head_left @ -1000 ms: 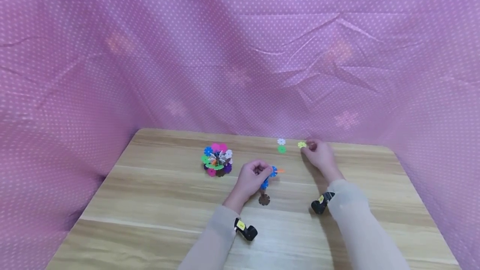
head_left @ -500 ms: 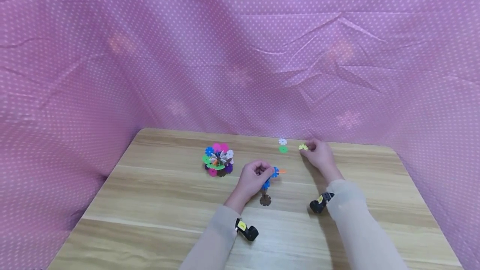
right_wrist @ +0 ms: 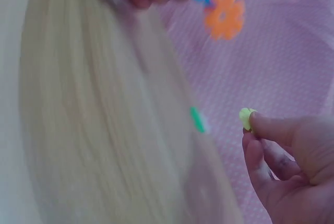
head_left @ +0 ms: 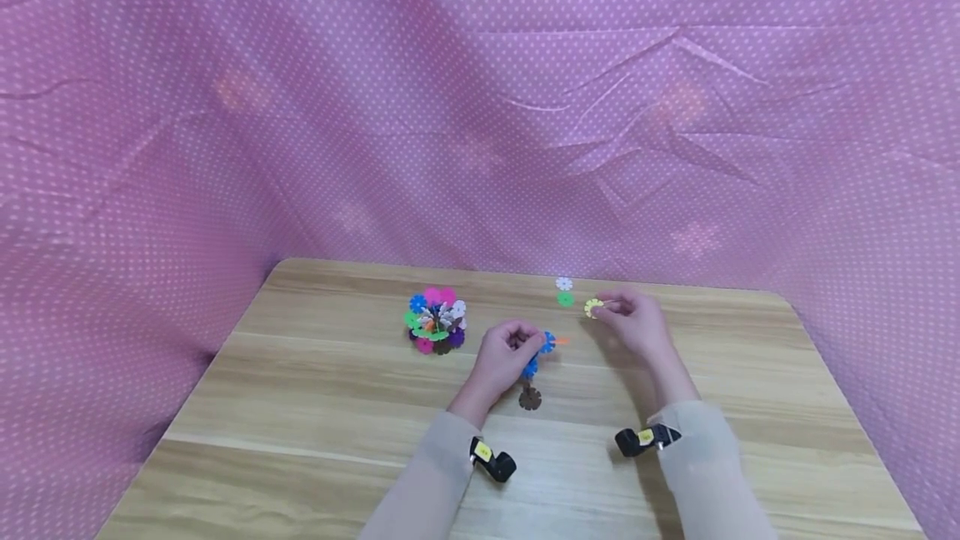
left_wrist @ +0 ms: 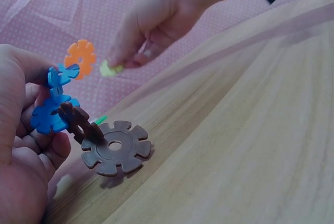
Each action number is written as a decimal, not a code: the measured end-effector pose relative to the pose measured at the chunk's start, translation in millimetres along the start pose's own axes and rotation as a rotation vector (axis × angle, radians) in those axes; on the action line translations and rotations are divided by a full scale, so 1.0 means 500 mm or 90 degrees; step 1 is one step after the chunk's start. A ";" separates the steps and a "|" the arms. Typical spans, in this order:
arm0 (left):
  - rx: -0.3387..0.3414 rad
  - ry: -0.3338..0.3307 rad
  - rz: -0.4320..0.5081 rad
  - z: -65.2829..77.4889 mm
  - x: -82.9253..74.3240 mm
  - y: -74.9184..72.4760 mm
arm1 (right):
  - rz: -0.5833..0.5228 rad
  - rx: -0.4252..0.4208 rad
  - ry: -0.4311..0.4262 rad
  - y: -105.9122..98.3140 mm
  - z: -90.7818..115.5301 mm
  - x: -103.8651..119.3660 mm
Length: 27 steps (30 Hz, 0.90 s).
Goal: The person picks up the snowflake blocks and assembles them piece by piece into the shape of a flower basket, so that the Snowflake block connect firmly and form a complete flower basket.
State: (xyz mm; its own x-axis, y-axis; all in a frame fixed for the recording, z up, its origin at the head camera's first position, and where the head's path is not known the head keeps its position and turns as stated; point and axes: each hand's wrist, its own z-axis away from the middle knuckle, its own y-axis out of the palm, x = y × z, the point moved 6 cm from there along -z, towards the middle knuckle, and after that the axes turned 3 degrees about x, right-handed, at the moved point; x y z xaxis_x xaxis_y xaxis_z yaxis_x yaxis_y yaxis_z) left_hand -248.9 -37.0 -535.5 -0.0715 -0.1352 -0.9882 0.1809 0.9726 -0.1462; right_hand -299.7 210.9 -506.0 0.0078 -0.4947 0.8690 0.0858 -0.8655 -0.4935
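My left hand (head_left: pixel 504 365) grips a small chain of notched plastic discs. In the left wrist view it shows blue discs (left_wrist: pixel 49 115) by the fingers, brown discs (left_wrist: pixel 117 148) at the near end and an orange disc (left_wrist: pixel 81 58) at the far end. My right hand (head_left: pixel 636 327) pinches a yellow notched disc (head_left: pixel 593 308) between thumb and fingers, to the right of and beyond the chain. The right wrist view has the same yellow disc (right_wrist: pixel 246 118) at the fingertips, with the orange disc (right_wrist: pixel 224 15) apart from it.
A white disc (head_left: pixel 564 283) and a green disc (head_left: pixel 565 299) lie near the back edge of the wooden table (head_left: pixel 300 407). On the left stands a round cluster of many-coloured joined discs (head_left: pixel 435 322). A pink dotted cloth (head_left: pixel 480 107) hangs behind and at the sides.
My right hand has picked up the yellow disc from near the back edge and drawn it nearer and a little left, towards the chain. The left hand stays in place with the chain.
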 end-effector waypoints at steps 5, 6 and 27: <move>-0.010 -0.008 0.004 0.000 0.002 -0.002 | -0.105 -0.007 -0.010 0.000 0.040 0.023; -0.011 -0.009 0.008 -0.001 0.001 -0.003 | -0.130 -0.009 -0.009 0.000 0.048 0.026; -0.018 0.000 0.048 -0.004 -0.001 -0.006 | -0.300 0.024 -0.049 0.055 0.107 0.027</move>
State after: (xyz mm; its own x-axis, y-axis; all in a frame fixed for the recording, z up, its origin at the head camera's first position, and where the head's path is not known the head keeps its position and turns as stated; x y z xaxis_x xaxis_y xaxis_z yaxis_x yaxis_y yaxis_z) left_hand -251.2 -39.5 -534.4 -0.0587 -0.0620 -0.9964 0.1573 0.9850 -0.0705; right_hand -243.8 184.8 -505.9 0.0326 -0.0404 0.9987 0.1337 -0.9900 -0.0444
